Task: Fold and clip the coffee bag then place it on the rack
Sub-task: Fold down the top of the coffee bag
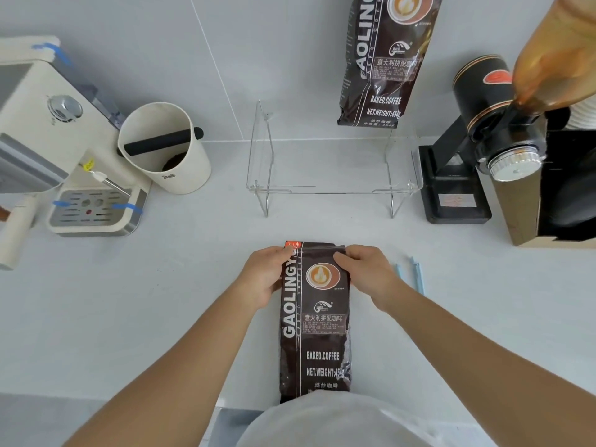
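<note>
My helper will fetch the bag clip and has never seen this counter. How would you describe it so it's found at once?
Start at the coffee bag held by both hands, then look just past the right hand. The clip lies flat on the counter there, the only thin pale-blue stick.

On the coffee bag [314, 321] lying on the counter, "GAOLINGY" is printed in large white letters along its left side, with "BAKED COFFEE" in small letters beside it. Lower on its front, the Chinese line "意大利拼配咖啡", then "BAKED.COFFEE" and "NET.WEIGHT:454g" are read. On the second coffee bag [385, 59] standing against the wall, "AOLIN" is seen, its first letters cut off by the frame, together with "意大利拼配咖啡", "BAKED.COFFEE" and "NET.WEIGHT:454g". A small dark logo is printed on the white knock box [167, 150], but it cannot be read.
</note>
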### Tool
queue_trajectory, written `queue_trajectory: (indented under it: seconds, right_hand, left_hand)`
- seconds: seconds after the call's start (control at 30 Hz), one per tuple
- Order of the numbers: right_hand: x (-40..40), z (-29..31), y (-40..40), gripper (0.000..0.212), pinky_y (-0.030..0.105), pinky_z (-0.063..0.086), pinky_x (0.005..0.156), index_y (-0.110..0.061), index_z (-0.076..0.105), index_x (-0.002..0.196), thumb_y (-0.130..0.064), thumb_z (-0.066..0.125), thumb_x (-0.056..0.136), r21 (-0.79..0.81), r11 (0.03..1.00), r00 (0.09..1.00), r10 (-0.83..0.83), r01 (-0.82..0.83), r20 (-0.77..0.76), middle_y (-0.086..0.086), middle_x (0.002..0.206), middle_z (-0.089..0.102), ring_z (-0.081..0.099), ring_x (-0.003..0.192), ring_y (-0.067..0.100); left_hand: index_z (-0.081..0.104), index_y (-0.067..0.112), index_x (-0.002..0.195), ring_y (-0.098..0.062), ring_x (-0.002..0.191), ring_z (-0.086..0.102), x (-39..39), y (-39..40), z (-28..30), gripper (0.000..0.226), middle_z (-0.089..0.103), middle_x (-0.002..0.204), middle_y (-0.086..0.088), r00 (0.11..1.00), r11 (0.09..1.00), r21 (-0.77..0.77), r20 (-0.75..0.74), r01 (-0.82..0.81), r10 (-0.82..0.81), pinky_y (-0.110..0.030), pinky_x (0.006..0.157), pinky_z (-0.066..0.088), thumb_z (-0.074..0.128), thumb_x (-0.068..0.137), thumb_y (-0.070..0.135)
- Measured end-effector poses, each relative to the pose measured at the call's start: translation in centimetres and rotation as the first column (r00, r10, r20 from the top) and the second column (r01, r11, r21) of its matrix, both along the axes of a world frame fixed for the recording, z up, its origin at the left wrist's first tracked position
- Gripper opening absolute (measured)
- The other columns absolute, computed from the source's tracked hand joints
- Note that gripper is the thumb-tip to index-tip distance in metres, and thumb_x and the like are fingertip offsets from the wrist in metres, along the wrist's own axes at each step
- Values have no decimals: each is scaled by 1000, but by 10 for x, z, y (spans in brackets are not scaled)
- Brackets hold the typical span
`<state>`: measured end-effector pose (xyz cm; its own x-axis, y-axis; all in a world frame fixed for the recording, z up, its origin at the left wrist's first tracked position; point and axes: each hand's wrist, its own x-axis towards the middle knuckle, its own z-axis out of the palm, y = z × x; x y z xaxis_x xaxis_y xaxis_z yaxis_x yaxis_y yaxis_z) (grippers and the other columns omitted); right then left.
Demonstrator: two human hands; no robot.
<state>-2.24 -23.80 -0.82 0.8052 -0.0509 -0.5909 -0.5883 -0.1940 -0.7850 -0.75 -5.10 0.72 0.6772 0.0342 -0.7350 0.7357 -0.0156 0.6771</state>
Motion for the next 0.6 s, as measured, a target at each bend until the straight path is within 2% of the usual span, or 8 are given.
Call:
queue_trajectory:
  seconds: [0.07,0.17,0.33,0.43,0.6]
  right_hand:
    - [-3,9,1,30,25,29,49,-7,52,66,-22,62,89,-3,1000,999,3,-3,44,8,64,43,36,54,17]
    - [-7,22,1,36,29,31,57,10,53,75,-22,63,89,31,999,992,-20,17,128,10,68,45,39,63,18]
    - [-15,47,-3,37,36,37,65,10,55,79,-24,62,89,84,996,967,-32,11,252,16,71,55,46,68,21]
    - [-21,65,-6,36,36,41,67,11,53,80,-22,62,91,80,996,945,3,-30,326,30,76,61,53,69,21]
    - [-31,89,-10,28,35,51,66,12,60,87,-16,60,93,65,997,909,1,-31,416,24,84,72,64,66,14]
  left_hand:
    - [66,10,80,-19,66,62,-2,2,10,18,70,77,-7,999,1000,-25,44,-11,12,-32,69,51,59,92,20]
    - [66,11,79,-16,64,62,-7,5,26,17,70,77,-5,993,998,-63,110,-28,35,-30,69,50,60,91,21]
    - [68,11,77,-16,63,64,-14,7,53,17,72,76,-5,976,989,-144,211,-17,48,-28,69,51,62,90,20]
    - [69,11,76,-12,62,67,-18,8,67,18,74,72,-2,960,982,-187,274,1,51,-24,67,53,60,90,16]
    - [73,12,74,-12,69,68,-25,6,87,21,76,75,-2,916,977,-212,395,16,71,-23,76,53,60,90,11]
